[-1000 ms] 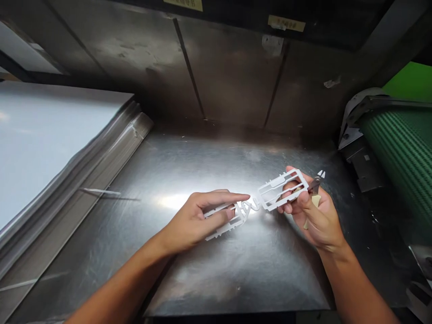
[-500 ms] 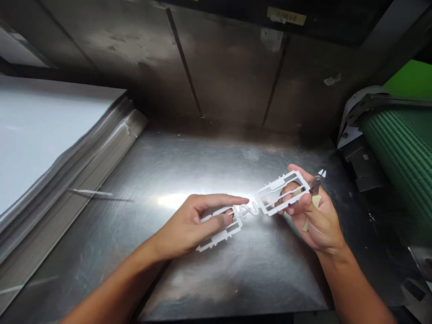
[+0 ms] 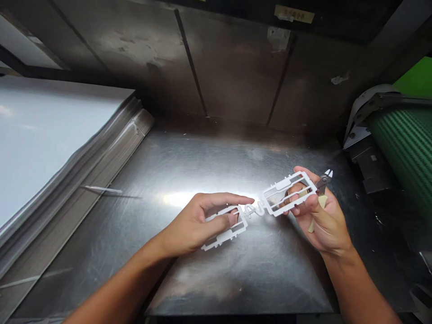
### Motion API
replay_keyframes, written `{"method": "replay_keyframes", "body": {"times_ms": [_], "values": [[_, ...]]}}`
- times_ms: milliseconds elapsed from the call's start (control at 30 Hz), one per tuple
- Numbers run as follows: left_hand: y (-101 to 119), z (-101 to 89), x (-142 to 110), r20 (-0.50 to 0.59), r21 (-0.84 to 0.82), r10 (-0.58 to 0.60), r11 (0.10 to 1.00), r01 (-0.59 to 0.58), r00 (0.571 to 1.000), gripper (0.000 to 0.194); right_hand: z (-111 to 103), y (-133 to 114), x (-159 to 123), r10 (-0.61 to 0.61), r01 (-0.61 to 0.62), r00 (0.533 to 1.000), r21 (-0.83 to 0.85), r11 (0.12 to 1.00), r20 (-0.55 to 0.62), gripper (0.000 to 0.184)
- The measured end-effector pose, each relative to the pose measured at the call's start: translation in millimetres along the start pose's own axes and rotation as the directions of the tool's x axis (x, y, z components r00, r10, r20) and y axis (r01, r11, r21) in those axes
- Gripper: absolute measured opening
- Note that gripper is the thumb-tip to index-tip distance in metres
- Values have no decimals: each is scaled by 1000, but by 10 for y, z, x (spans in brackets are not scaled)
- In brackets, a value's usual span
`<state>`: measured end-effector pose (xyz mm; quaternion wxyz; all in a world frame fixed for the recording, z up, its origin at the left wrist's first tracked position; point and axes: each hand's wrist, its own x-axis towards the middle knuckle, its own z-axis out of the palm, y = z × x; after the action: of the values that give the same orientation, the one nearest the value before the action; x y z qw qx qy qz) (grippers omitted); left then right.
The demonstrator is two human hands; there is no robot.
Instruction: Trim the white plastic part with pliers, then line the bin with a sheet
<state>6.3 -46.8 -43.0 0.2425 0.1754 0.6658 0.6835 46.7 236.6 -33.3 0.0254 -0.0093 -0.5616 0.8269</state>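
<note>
Two white plastic frames, joined by a curly white sprue [image 3: 255,209], are held above the metal table. My left hand [image 3: 199,222] pinches the left frame [image 3: 225,239] between thumb and fingers, its index finger stretched over the curly link. The right frame [image 3: 271,208] sits in my right hand [image 3: 326,225], gripped at its right end by thumb and fingertips. Also tucked in that palm is a pair of side cutters [image 3: 324,180] with cream handles, its jaws pointing up and away. Part of the left frame is covered by my left thumb and fingers.
On the left lies a stack of large white sheets [image 3: 67,117], with a thin white strip [image 3: 103,189] sticking out from its edge. A green conveyor belt [image 3: 405,139] runs along the right. Behind the metal table [image 3: 209,153] rises a metal wall [image 3: 236,76].
The whole view has shifted slightly, so everything appears a little further right. Both hands keep the same hold, and the joined frames have barely turned.
</note>
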Motion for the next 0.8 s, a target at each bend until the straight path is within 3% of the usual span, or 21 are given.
{"method": "replay_keyframes", "body": {"times_ms": [300,667,800], "values": [[5,-21,0,1,20,31,999,-31,1000,23,-39,35,-7,-13,12,999,23,1000,41,52],[31,10,5,-56,48,30,998,-27,998,22,-1,2,6,-31,30,998,38,999,47,55],[20,-3,-6,-109,-89,-29,996,19,994,35,-43,-16,12,-26,26,1000,53,998,-8,57]]}}
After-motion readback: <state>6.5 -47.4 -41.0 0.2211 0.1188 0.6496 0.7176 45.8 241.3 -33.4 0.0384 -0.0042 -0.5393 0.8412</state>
